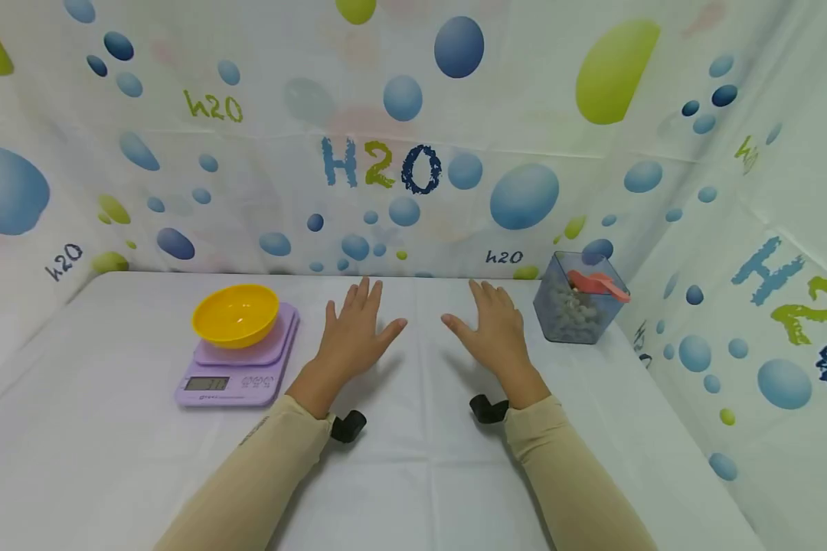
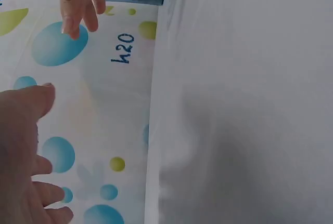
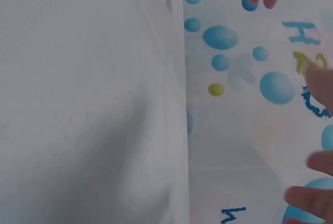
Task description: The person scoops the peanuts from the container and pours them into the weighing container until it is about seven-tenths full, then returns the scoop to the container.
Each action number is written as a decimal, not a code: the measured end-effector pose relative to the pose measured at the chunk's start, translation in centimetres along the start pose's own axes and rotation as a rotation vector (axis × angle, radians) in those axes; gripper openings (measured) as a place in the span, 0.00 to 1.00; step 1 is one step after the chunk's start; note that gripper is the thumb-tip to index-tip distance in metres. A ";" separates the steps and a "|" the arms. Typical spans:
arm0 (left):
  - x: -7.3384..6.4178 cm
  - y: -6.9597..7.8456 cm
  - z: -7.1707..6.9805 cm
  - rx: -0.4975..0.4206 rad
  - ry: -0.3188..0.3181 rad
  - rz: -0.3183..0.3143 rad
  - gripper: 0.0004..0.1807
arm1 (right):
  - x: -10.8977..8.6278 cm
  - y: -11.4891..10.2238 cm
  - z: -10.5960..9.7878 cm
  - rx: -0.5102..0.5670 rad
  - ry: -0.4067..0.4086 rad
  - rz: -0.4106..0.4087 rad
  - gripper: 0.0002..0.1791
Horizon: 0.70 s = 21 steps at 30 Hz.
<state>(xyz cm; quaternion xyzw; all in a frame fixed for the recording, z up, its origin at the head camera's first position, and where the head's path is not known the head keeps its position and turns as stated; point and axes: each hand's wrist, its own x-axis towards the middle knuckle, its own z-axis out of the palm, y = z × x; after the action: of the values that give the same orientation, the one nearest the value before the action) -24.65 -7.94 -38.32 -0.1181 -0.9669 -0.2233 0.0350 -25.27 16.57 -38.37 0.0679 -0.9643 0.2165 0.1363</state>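
Note:
Both hands hover over the white table with fingers spread and nothing in them. My left hand (image 1: 353, 337) is nearest to a purple kitchen scale (image 1: 237, 383), which carries a yellow bowl (image 1: 236, 316) and has a lit display. My right hand (image 1: 494, 334) is nearest to a clear bluish container (image 1: 572, 306) of grey pebble-like pieces, with a coral-coloured scoop (image 1: 596, 283) lying on top. In the left wrist view, part of the left hand (image 2: 26, 156) shows at the left edge. Fingers of the right hand (image 3: 317, 151) show at the right edge of its own wrist view.
A white cloth covers the table (image 1: 413, 490). Behind it hangs a white curtain (image 1: 276, 161) printed with blue and green dots and "H2O" lettering, continuing along the right side. Black straps with small camera mounts (image 1: 348, 426) sit at both wrists.

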 end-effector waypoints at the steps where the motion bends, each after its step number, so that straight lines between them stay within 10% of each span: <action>1: 0.2 0.3 0.2 -0.028 0.014 0.014 0.48 | 0.0 0.5 -0.1 0.038 0.083 -0.007 0.46; 7: 1.1 2.2 1.0 -0.162 0.040 0.074 0.45 | 0.3 4.0 -2.2 0.317 0.737 0.083 0.38; 11: 1.4 3.6 1.5 -0.225 0.027 0.108 0.44 | 0.4 6.3 -3.6 0.521 0.988 0.284 0.47; 14: 1.5 4.7 2.1 -0.275 -0.002 0.127 0.44 | 0.4 7.7 -4.0 0.692 0.993 0.464 0.58; 21: 1.6 6.9 3.8 -0.356 -0.090 0.158 0.43 | 0.6 10.2 -4.3 0.924 0.722 0.722 0.68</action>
<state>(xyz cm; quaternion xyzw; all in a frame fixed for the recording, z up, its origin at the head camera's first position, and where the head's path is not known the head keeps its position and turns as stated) -24.55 0.08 -38.58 -0.2079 -0.9005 -0.3816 -0.0125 -26.75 27.54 -38.49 -0.2828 -0.6294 0.6465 0.3256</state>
